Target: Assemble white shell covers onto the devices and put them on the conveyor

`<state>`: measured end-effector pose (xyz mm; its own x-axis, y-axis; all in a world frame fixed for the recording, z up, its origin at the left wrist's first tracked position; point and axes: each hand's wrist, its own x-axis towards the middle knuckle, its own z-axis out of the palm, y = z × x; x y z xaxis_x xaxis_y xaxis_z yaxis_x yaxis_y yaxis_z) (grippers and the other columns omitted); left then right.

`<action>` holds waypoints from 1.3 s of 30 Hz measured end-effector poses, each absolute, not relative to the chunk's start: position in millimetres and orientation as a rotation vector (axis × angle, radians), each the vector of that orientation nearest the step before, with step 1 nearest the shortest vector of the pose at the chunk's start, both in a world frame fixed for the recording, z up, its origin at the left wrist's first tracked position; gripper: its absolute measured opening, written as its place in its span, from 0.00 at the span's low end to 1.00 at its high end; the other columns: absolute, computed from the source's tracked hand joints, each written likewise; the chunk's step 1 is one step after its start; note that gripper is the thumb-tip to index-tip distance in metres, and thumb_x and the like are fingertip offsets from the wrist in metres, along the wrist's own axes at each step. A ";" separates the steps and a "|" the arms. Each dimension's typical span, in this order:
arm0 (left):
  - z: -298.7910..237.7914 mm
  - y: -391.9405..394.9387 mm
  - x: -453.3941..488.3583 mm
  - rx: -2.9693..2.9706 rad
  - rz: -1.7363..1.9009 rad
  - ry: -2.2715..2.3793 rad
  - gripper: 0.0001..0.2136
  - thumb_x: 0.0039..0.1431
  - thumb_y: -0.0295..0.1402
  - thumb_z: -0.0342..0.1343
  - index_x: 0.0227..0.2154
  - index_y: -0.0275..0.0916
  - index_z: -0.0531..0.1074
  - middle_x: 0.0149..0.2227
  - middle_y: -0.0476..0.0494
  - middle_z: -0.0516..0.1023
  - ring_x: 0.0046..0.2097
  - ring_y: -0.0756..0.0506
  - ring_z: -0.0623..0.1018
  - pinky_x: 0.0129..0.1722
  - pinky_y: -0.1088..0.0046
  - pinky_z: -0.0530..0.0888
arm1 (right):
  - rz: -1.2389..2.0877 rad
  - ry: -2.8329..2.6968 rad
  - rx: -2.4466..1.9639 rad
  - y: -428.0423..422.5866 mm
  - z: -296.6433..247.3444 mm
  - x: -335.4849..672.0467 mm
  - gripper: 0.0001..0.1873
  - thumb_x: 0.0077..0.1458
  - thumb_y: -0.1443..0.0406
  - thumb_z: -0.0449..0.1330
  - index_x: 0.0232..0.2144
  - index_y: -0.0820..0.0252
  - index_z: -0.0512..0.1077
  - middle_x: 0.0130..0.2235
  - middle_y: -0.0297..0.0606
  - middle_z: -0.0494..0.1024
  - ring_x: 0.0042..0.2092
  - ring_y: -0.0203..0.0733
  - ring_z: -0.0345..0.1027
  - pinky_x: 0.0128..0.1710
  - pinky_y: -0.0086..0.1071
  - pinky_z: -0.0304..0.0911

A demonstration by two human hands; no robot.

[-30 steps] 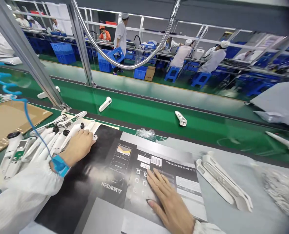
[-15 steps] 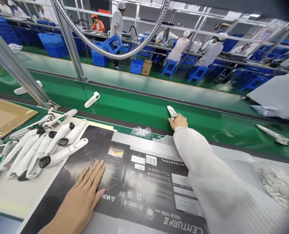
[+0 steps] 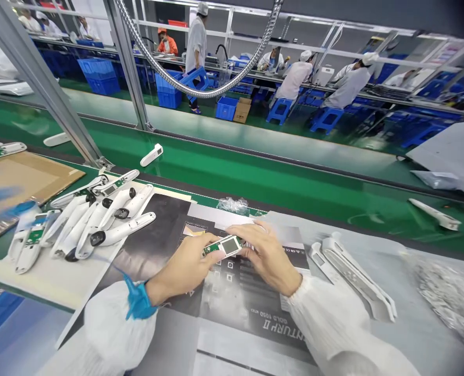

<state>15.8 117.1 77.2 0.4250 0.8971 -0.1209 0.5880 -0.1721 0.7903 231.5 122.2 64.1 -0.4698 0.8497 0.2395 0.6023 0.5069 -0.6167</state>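
In the middle of the head view both hands hold a slim white handheld device (image 3: 230, 245) above a black printed sheet (image 3: 251, 303). Its casing is open and shows a green circuit board and a small grey screen. My left hand (image 3: 188, 263) pinches the board end, thumb in front. My right hand (image 3: 269, 256) is closed round the screen end, covering it. Several similar white devices (image 3: 110, 219) with black tips lie in a pile to the left. White shell pieces (image 3: 353, 271) lie right of my right hand.
Beyond the sheet runs a green conveyor belt (image 3: 255, 175) carrying a white device (image 3: 152, 155) and a white piece (image 3: 435, 214). A clear bag of small parts (image 3: 443, 292) lies at right. Metal posts (image 3: 128, 68) and a hanging flexible metal hose (image 3: 204, 94) stand ahead. Blurred blue shapes (image 3: 16, 209) show at left.
My right hand has come back from the belt, and the white piece it was touching there is gone. My left hand has lifted off the sheet. Both now hold the device together.
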 end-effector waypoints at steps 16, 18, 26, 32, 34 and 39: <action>46.1 125.0 5.3 1.572 0.632 1.629 0.11 0.63 0.35 0.49 0.42 0.41 0.74 0.33 0.44 0.80 0.31 0.44 0.78 0.34 0.69 0.70 | 0.274 -2.228 -1.361 126.8 61.1 202.0 0.09 0.62 0.71 0.51 0.31 0.55 0.65 0.34 0.33 0.76 0.38 0.41 0.66 0.51 0.41 0.49; 38.4 129.2 -2.8 1.376 0.753 1.566 0.14 0.62 0.39 0.50 0.43 0.38 0.73 0.33 0.43 0.79 0.28 0.45 0.77 0.32 0.70 0.71 | 0.312 -2.097 -1.571 161.3 54.0 200.0 0.08 0.62 0.70 0.50 0.31 0.56 0.65 0.34 0.36 0.75 0.38 0.42 0.65 0.47 0.39 0.53; 61.0 115.7 -14.0 1.122 0.724 1.535 0.25 0.49 0.55 0.58 0.43 0.40 0.73 0.28 0.47 0.77 0.33 0.43 0.75 0.29 0.73 0.69 | 0.156 -2.078 -2.000 221.0 46.9 212.0 0.11 0.62 0.63 0.56 0.47 0.57 0.69 0.50 0.38 0.74 0.51 0.43 0.63 0.52 0.38 0.50; 65.9 108.5 -23.2 0.903 0.650 1.450 0.27 0.43 0.55 0.64 0.43 0.46 0.73 0.41 0.48 0.78 0.42 0.44 0.76 0.34 0.76 0.74 | 0.057 -1.892 -2.328 124.8 72.0 312.4 0.09 0.64 0.62 0.54 0.37 0.56 0.74 0.42 0.37 0.78 0.44 0.41 0.69 0.46 0.33 0.55; 66.3 106.6 -19.2 0.848 0.617 1.408 0.28 0.44 0.55 0.65 0.46 0.49 0.71 0.39 0.48 0.78 0.40 0.45 0.76 0.29 0.78 0.74 | 0.055 -1.765 -2.515 96.0 68.7 349.8 0.08 0.61 0.66 0.55 0.35 0.59 0.74 0.38 0.42 0.79 0.40 0.44 0.71 0.42 0.34 0.57; 70.9 101.3 2.9 0.904 0.581 1.252 0.28 0.47 0.56 0.63 0.46 0.44 0.71 0.24 0.51 0.72 0.25 0.51 0.67 0.20 0.82 0.63 | 0.176 -1.631 -2.705 69.1 46.6 386.7 0.07 0.55 0.69 0.60 0.37 0.59 0.76 0.43 0.47 0.78 0.43 0.48 0.72 0.40 0.36 0.59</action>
